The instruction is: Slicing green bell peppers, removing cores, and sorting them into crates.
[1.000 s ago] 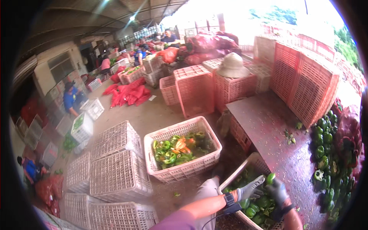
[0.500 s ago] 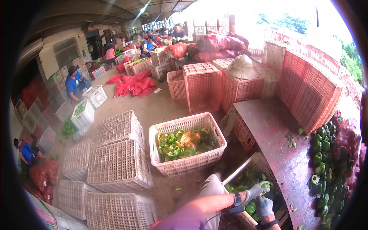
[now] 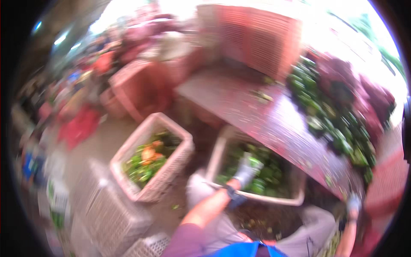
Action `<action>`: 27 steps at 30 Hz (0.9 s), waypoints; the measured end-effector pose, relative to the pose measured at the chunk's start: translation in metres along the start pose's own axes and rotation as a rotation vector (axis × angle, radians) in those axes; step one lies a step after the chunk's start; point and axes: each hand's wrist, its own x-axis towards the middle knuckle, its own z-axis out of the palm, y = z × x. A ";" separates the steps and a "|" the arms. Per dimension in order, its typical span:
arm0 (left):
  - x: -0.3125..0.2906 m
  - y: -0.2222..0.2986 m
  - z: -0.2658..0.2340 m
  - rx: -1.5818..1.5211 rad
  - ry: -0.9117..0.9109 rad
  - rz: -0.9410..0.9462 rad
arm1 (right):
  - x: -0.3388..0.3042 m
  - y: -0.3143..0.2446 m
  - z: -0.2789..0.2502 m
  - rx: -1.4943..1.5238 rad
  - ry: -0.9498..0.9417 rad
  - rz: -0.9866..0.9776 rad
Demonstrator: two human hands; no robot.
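My left hand [image 3: 247, 172], in a pale glove, is over a crate [image 3: 296, 198] of green peppers [image 3: 274, 171] between my knees. Its fingers are curled round a light green pepper [image 3: 256, 162], though the picture is smeared. Out to the right, my gloved right hand [image 3: 354, 203] is by the near end of the metal-topped table [image 3: 239, 96]. Motion blurs its fingers, and I cannot make out whether it holds anything.
A pink-white crate [image 3: 171, 182] of cut green and orange peppers stands to the left. Whole green peppers [image 3: 329, 118] lie along the table's far side against red mesh sacks [image 3: 338, 73]. Stacked crates [image 3: 261, 38] stand at the back; pale crates [image 3: 113, 218] are at the lower left.
The view has swung to the right, so everything appears shifted left. My hands, together over the crate before, are now apart: the right has moved out to the table's near end.
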 end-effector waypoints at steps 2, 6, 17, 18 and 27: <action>0.000 -0.011 0.012 -0.070 -0.030 -0.056 | -0.002 0.055 -0.012 -0.160 -0.049 0.141; 0.010 -0.027 0.025 -0.140 -0.096 -0.166 | -0.021 0.141 -0.057 -0.370 -0.170 0.385; -0.004 0.025 0.017 -0.356 -0.373 -0.386 | 0.171 0.170 0.040 -0.762 0.034 -0.114; -0.004 0.025 0.013 -0.363 -0.375 -0.401 | 0.189 0.175 0.046 -0.789 0.017 -0.117; -0.003 0.032 0.006 -0.279 -0.484 -0.360 | 0.209 0.167 0.060 -0.769 0.192 -0.094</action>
